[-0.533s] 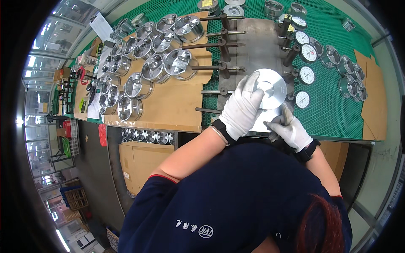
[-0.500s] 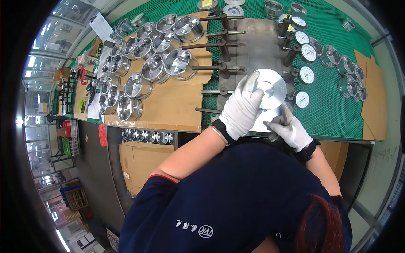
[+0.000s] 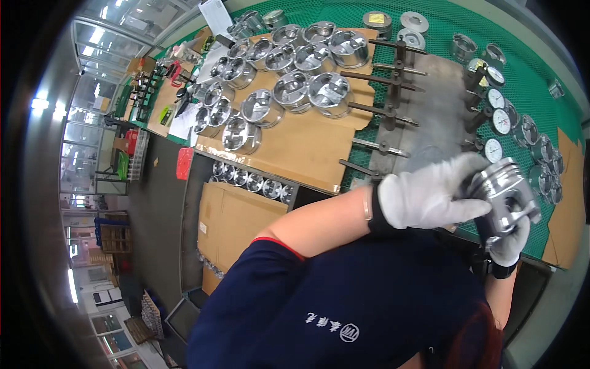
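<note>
Head-worn fisheye, looking steeply down – workbench (image 3: 319, 154) near (edges bent), one view only

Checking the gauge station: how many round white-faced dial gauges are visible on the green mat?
4: they run in a column down the green mat, top gauge, second gauge, third gauge, lowest gauge. More may be hidden behind the gloved hands.

White gloves, black cuffs, navy short-sleeved shirt.

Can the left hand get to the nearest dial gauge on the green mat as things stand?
Probably not straight away. The left hand is wrapped over the metal piston that the right hand supports from below, so it is occupied. The dial gauge stands just beyond, with nothing between; freed, the hand could likely reach it.
</note>
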`<state>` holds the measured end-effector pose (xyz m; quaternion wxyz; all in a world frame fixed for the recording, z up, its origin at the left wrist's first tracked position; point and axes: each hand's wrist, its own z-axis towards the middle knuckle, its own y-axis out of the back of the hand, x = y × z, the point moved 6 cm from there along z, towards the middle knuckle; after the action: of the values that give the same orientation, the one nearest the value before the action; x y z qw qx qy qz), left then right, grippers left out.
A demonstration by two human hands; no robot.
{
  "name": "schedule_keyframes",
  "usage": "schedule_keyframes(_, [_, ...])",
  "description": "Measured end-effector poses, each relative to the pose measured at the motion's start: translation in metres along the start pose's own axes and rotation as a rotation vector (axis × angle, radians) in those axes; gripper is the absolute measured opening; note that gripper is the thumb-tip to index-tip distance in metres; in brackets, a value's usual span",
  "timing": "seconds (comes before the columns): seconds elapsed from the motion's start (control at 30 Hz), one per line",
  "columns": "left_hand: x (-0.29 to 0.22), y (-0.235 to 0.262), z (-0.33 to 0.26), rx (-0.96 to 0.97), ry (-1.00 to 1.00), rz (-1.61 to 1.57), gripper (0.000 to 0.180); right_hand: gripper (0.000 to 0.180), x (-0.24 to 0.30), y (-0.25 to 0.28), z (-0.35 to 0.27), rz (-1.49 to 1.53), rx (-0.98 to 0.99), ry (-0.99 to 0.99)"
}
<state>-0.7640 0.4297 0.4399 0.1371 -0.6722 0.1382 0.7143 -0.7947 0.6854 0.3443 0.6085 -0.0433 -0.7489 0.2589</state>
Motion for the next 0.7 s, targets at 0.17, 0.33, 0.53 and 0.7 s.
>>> schedule_keyframes(0.17, [-0.009, 0.117, -0.038, -0.664, -0.131, 0.348, 0.039, 0.035, 0.039, 0.101, 0.004, 0.089, -0.415, 0.189])
schedule_keyframes(0.33, [0.071, 0.319, -0.231, -1.197, 0.681, 1.374, 0.055, 0.040, 0.031, 0.158, 0.055, -0.140, -0.517, -0.176])
schedule_keyframes(0.53, [0.100, 0.347, -0.252, -1.203, 0.921, 0.995, 0.053, 0.042, -0.048, 0.268, 0.138, -0.070, -0.674, -0.461])
schedule_keyframes(0.7, [0.118, 0.368, -0.263, -1.114, 1.107, 1.052, 0.055, 0.036, -0.063, 0.322, 0.172, -0.051, -0.908, -0.285])
